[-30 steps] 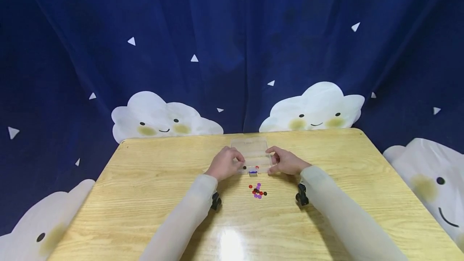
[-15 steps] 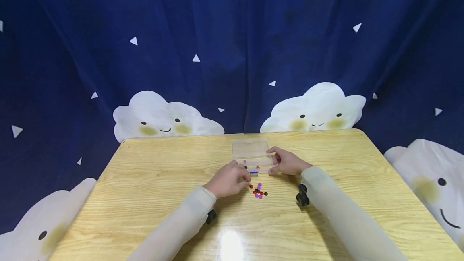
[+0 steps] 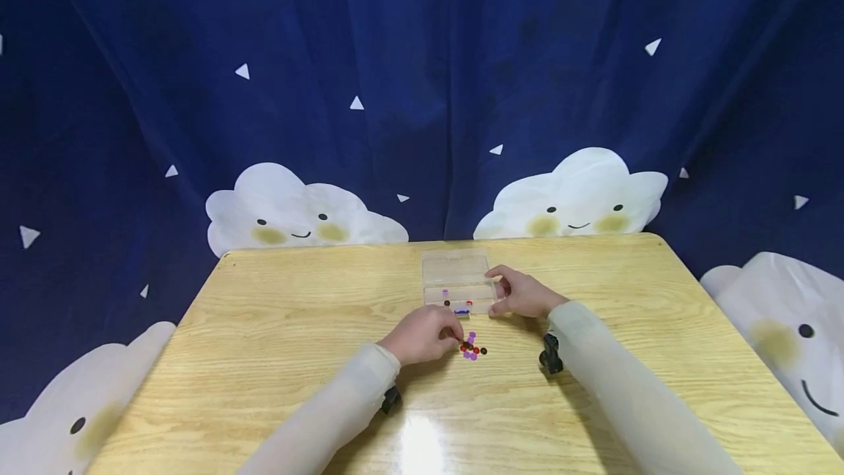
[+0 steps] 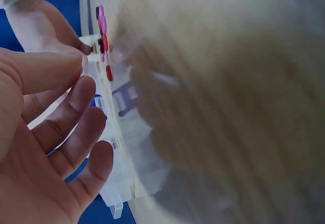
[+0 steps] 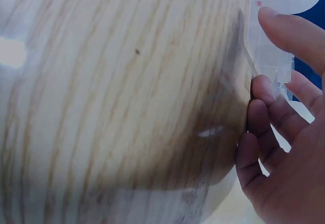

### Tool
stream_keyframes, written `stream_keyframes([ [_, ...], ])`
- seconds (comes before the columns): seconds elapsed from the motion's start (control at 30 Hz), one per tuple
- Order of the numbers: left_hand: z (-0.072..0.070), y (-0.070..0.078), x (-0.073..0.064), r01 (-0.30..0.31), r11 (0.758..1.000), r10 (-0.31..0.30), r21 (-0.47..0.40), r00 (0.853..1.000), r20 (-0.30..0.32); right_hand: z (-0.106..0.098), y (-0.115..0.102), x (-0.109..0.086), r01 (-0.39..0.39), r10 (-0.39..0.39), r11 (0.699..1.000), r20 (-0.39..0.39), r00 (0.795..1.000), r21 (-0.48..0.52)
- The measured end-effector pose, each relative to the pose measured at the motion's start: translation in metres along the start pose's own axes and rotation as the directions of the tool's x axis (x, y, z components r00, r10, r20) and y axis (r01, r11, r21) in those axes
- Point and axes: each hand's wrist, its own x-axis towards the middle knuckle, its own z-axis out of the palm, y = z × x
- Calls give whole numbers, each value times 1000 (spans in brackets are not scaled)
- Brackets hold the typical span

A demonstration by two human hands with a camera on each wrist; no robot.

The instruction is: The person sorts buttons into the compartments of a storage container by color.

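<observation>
A clear plastic box (image 3: 458, 292) lies on the table with its lid folded back and a blue latch (image 3: 461, 312) on its front. Inside it are purple, black and red beads. My right hand (image 3: 524, 295) grips the box's right end, thumb at the front corner and fingers behind. My left hand (image 3: 425, 333) is at the bead pile (image 3: 469, 349) in front of the box, thumb and index fingertips together. Whether a bead sits between them is unclear. In the left wrist view a red bead (image 4: 109, 73) lies on the table just beyond the fingertips.
The wooden table (image 3: 297, 306) spreads wide on both sides of the box. A dark blue curtain (image 3: 369, 94) with white clouds hangs behind it. Black wrist devices (image 3: 550, 355) sit at my sleeves.
My left hand moved from over the box, where a purple bead now lies, toward me to the loose beads. My right hand stays on the box.
</observation>
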Motion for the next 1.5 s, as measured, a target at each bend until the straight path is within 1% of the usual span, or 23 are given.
stream_keyframes([
  [0.07,2,1,0,-19,1000,18,10,1000,11,0,-1,0,5,-5,1000,-1,1000,6],
  [0.17,5,3,1,-63,998,62,31,998,28,0,-2,-1,17,-17,1000,0,1000,10],
  [0.3,7,6,2,-106,992,104,72,994,31,0,0,0,15,-15,1000,-4,1000,0],
  [0.57,11,8,6,-123,981,119,149,992,34,-1,-1,0,7,-7,1000,7,1000,13],
  [0.67,12,9,8,-123,980,118,156,992,43,-1,1,1,8,-8,1000,5,1000,16],
  [0.8,13,9,8,-106,982,98,155,993,58,0,-1,0,6,-6,1000,-1,1000,8],
  [1.13,11,10,7,-105,981,96,163,993,61,-1,-1,0,1,-1,1000,1,1000,2],
  [1.23,10,10,7,-119,975,109,189,992,62,-1,0,1,-2,2,1000,-1,1000,6],
  [1.4,10,10,8,-158,958,154,240,987,36,0,0,1,-4,4,1000,-3,1000,2],
  [1.5,10,10,8,-160,951,160,266,987,23,0,0,1,0,0,1000,-6,1000,-4],
])
